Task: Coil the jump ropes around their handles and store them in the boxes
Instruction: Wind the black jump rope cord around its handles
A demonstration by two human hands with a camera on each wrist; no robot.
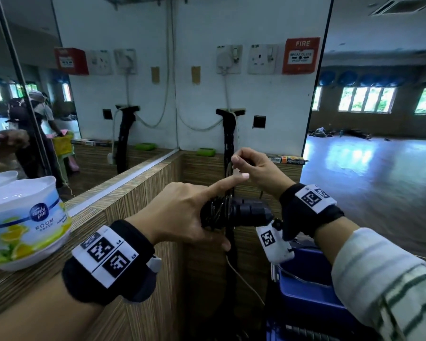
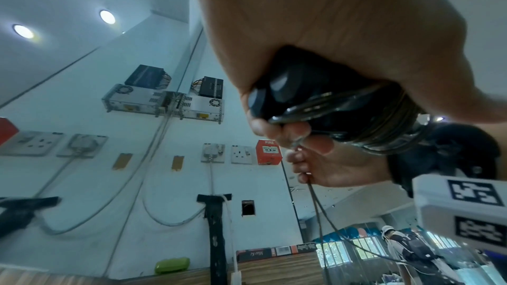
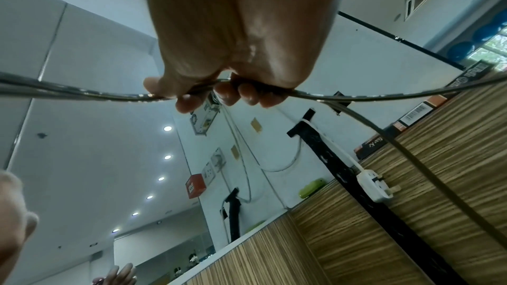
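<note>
My left hand (image 1: 207,217) grips two black jump rope handles (image 1: 249,212) held side by side, index finger stretched out straight. Thin dark rope is coiled (image 1: 217,210) round them next to my palm. In the left wrist view the handle ends (image 2: 288,90) and the coils (image 2: 389,129) show under my left hand (image 2: 274,125). Just above the handles, my right hand (image 1: 241,163) pinches the loose rope. The rope (image 3: 356,96) runs through my right hand's (image 3: 219,92) curled fingers and hangs down. A blue box (image 1: 303,294) stands below my right wrist.
A wooden ledge (image 1: 138,217) runs along a mirror on the left, with an air freshener tub (image 1: 27,222) on it. A black strap (image 1: 229,139) and white cable hang on the wall ahead. A green case (image 1: 206,151) lies in the corner. Open floor lies right.
</note>
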